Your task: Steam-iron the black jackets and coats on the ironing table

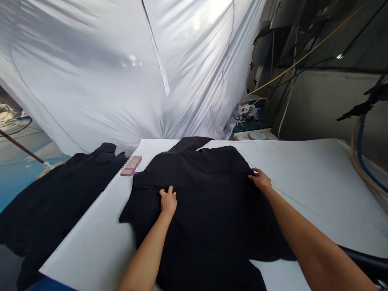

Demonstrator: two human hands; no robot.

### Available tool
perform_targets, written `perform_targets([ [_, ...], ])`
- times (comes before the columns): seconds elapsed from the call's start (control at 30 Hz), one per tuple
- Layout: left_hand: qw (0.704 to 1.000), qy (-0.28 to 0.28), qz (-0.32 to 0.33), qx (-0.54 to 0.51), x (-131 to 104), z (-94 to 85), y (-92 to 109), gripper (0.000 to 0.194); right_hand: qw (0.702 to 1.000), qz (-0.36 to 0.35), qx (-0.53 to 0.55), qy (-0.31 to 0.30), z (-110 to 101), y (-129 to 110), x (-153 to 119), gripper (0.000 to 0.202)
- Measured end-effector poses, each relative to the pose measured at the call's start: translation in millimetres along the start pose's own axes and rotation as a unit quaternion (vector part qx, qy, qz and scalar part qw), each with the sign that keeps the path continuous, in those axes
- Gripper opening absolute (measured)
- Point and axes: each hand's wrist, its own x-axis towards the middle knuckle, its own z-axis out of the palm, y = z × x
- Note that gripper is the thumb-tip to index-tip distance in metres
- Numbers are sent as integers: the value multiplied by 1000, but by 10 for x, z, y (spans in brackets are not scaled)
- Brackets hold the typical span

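Note:
A black garment [206, 214], apparently a shirt or jacket, lies spread across the white table. My left hand [168, 201] rests on its left part, just below a seam, with fingers bent and apart against the cloth. At the garment's right edge, my right hand [261, 180] pinches the fabric between thumb and fingers. Part of the cloth folds up at the far end, and the near end runs out of view at the bottom.
More black cloth [60, 198] hangs over the left edge of the white table [315, 173]. A blurred reddish item [131, 165] lies near that edge. White sheeting [121, 72] hangs behind, a sewing machine [250, 111] stands at the back, and cables [360, 141] hang at right.

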Motion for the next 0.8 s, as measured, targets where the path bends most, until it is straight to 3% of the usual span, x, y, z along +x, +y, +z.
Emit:
perform_targets([
  [0.1,995,55,80,34,87,-26,21,38,999,-37,14,3,5,-44,79,43],
  [0.2,983,31,174,51,138,-10,70,38,997,-50,-13,55,24,-72,103,36],
  [0.33,988,-13,132,78,207,44,115,44,989,-25,-127,74,69,-134,-9,33],
  [0.4,986,-28,133,96,237,31,127,47,975,-64,-196,77,96,-185,-113,28],
  [0.53,977,-38,164,134,276,-88,163,48,946,-165,-275,-50,225,-272,-293,48],
  [0.63,973,-25,175,147,299,-150,207,44,945,-109,-288,-107,392,-303,-339,70],
  [0.8,977,-33,129,165,291,-5,214,66,942,-73,-308,-110,588,-282,-357,79],
])
